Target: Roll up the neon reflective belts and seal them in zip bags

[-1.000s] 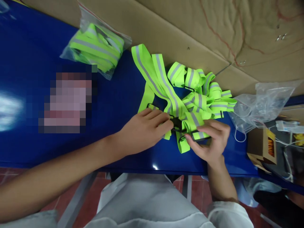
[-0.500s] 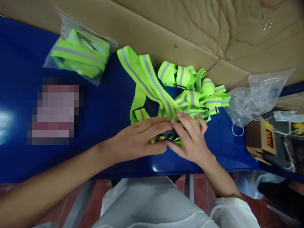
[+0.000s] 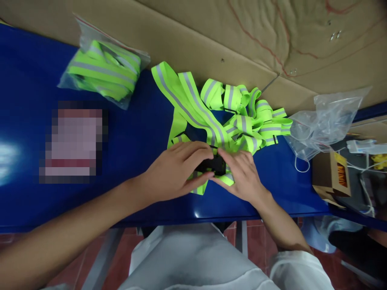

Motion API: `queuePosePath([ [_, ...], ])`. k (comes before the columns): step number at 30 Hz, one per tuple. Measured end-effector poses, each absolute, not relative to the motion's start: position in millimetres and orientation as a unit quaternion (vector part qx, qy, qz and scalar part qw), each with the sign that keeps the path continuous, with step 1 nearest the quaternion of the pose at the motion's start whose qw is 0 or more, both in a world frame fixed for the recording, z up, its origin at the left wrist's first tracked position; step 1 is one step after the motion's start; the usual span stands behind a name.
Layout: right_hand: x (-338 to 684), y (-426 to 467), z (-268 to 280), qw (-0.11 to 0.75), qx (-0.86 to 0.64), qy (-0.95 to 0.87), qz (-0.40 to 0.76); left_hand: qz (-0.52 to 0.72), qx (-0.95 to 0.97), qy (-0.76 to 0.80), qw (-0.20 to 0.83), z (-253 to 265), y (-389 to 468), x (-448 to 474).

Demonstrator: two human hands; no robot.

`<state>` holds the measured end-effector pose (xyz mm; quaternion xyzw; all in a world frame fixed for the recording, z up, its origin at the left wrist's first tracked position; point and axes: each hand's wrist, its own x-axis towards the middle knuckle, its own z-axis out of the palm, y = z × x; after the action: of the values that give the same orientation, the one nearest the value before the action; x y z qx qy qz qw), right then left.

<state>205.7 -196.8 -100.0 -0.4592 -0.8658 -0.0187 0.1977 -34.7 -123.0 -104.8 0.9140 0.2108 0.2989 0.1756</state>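
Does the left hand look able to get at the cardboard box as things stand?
Probably not easily: the right hand lies between the left hand and the cardboard box, and both hands appear busy holding the black buckle.

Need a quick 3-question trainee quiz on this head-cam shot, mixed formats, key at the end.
1. Open: What colour is the buckle between the left hand and the right hand?

2. True or false: The strap bundle at the upper left is inside a clear bag.

3. Multiple choice: In the picture, where is the crumpled clear plastic relative to the loose green straps?
A) To their left
B) To their right
C) Underneath the hands

Key: 1. Black. 2. True. 3. B.
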Motion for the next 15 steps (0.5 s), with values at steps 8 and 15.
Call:
queuePosePath([
  [8,201.9,-198.5,-100.2,0.182,-0.427,-0.885,-0.038,0.274,0.938,0.208,0.052,-107.1,-120.6,-34.4],
  [15,197.9,-198.2,-99.1,0.171,-0.426,-0.888,-0.032,0.274,0.943,0.188,0.01,-104.9,-123.1,-33.5],
])
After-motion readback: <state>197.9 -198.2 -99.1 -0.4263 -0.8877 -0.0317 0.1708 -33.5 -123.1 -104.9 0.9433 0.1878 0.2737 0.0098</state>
